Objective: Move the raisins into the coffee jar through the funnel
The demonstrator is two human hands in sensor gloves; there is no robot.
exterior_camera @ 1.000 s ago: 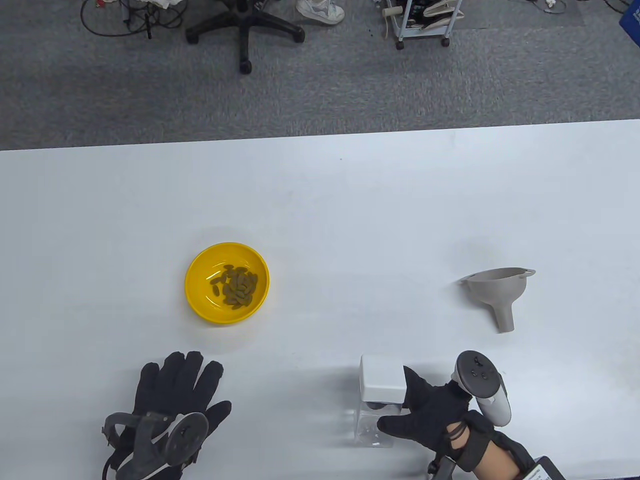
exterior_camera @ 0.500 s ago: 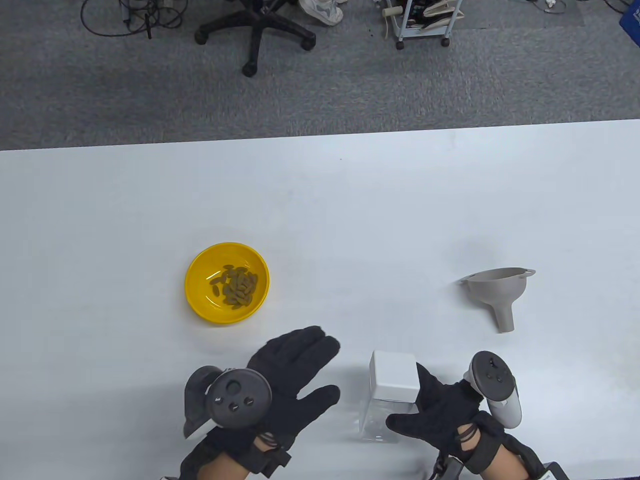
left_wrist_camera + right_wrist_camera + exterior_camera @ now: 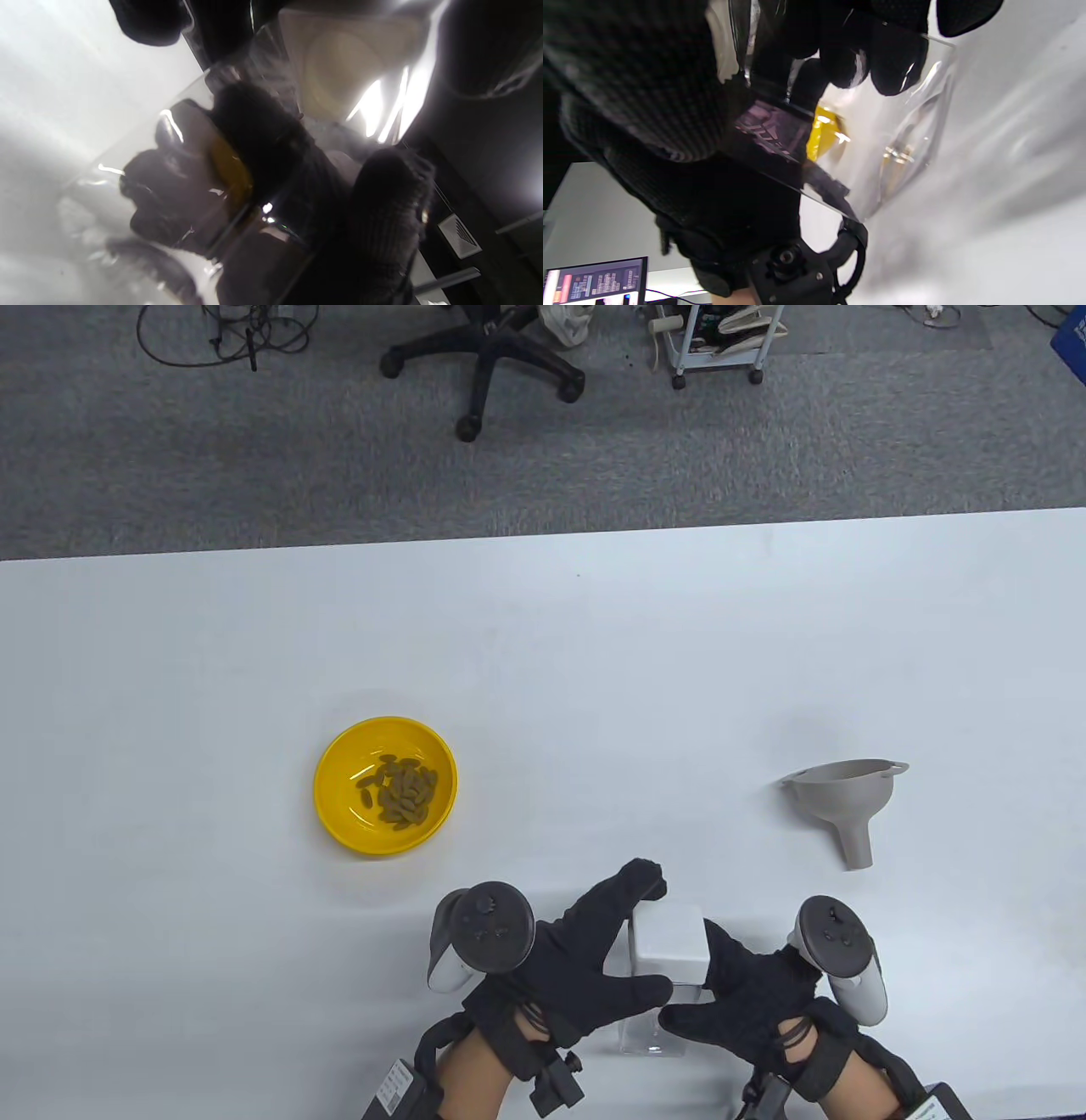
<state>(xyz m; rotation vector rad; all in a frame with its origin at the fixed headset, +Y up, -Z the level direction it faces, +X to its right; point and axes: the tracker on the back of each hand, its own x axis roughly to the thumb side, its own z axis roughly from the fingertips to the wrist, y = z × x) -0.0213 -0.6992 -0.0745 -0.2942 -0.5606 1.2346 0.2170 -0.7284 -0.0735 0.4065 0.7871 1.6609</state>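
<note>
The coffee jar (image 3: 653,1018) is gripped by both hands at the near table edge — right hand (image 3: 747,997) on the clear body, left hand (image 3: 594,959) at the white lid (image 3: 670,942). It is judged rigid, slick, light — best held low.

Bowl (image 3: 386,785), funnel (image 3: 847,802) — well apart

Your hands (image 3: 594,967) covered most of the clear jar (image 3: 649,1031), so its contents could not be told. Both wrist views were blurred, with fingers (image 3: 254,127) crowding the glass.
</note>
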